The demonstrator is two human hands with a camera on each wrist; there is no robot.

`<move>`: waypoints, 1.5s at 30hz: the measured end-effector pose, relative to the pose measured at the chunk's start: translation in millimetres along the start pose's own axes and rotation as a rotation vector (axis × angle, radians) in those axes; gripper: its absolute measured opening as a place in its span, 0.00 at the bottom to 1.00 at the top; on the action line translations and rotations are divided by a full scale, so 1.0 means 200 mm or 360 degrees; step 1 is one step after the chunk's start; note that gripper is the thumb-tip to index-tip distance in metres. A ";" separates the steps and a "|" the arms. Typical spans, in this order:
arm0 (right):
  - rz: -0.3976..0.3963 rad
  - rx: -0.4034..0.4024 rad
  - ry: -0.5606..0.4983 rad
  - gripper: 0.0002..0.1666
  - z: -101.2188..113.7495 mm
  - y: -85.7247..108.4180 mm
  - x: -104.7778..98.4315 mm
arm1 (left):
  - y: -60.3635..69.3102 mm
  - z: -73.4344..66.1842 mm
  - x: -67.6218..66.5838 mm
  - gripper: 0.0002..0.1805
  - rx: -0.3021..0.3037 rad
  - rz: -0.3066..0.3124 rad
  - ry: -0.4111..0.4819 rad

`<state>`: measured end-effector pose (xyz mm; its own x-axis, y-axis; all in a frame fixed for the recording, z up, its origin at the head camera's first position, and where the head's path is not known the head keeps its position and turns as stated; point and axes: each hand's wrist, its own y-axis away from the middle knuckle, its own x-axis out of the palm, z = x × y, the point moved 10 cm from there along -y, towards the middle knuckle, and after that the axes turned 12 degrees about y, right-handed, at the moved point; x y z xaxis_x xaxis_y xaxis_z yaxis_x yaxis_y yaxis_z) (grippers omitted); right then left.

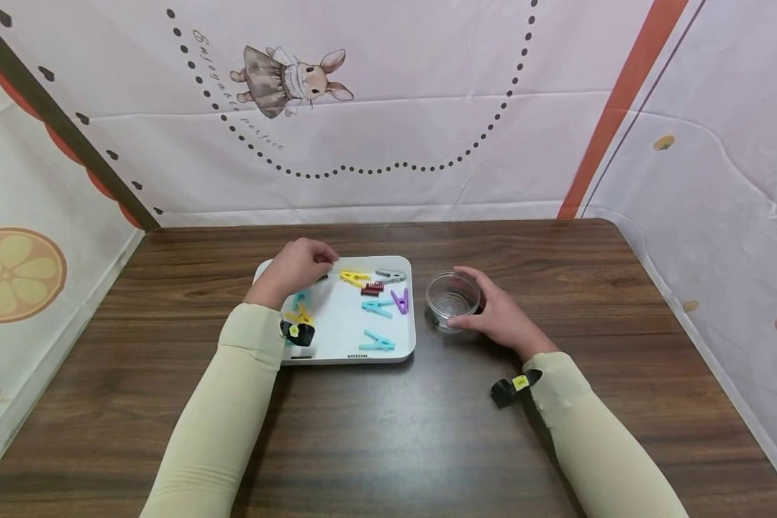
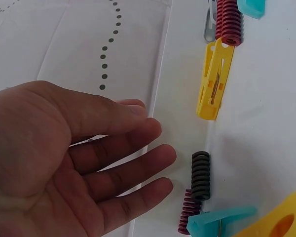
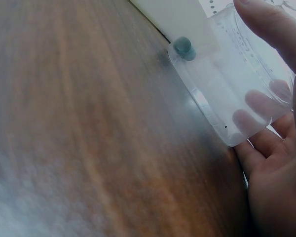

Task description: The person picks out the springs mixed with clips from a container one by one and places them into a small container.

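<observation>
My left hand point(image 1: 300, 266) hovers over the far left part of a white tray point(image 1: 337, 360). In the left wrist view its fingers reach out loosely, the thumb lying near the index finger, with nothing visible between them. Below the fingertips lie a dark coil spring point(image 2: 201, 175) and a red spring point(image 2: 188, 212). My right hand point(image 1: 500, 315) holds a clear round jar point(image 1: 453, 295) on the table, thumb and fingers around its sides. A small dark greenish object point(image 3: 183, 47) shows through the jar's wall near its bottom; its kind is unclear.
Inside the tray are a yellow clip point(image 1: 355, 278), a grey clip point(image 1: 390, 275), red springs point(image 1: 372, 290), a purple clip point(image 1: 401, 301) and blue clips point(image 1: 378, 341). More clips lie partly under the left wrist. A printed cloth point(image 1: 388, 129) hangs behind the wooden table point(image 1: 388, 432).
</observation>
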<state>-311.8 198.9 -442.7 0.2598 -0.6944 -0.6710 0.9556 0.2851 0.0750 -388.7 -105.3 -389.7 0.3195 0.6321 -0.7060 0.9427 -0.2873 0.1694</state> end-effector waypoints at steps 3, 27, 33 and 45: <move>0.0000 -0.0004 0.0002 0.57 0.00 0.00 0.00 | 0.00 0.00 0.00 0.14 -0.0011 0.0008 -0.0007; -0.0005 -0.0018 -0.0004 0.59 -0.01 -0.01 0.01 | 0.01 0.09 0.01 0.17 -0.0205 0.0082 -0.0069; -0.0006 -0.0007 0.0006 0.59 -0.01 -0.01 0.01 | 0.01 0.10 0.02 0.18 -0.0204 0.0096 -0.0084; -0.0005 -0.0019 -0.0008 0.56 -0.01 -0.01 0.00 | 0.00 0.11 0.04 0.18 -0.0213 0.0118 -0.0092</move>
<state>-313.5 199.6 -443.8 0.2577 -0.6985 -0.6676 0.9546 0.2909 0.0642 -388.1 -116.6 -409.5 0.3862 0.5693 -0.7258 0.9224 -0.2305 0.3100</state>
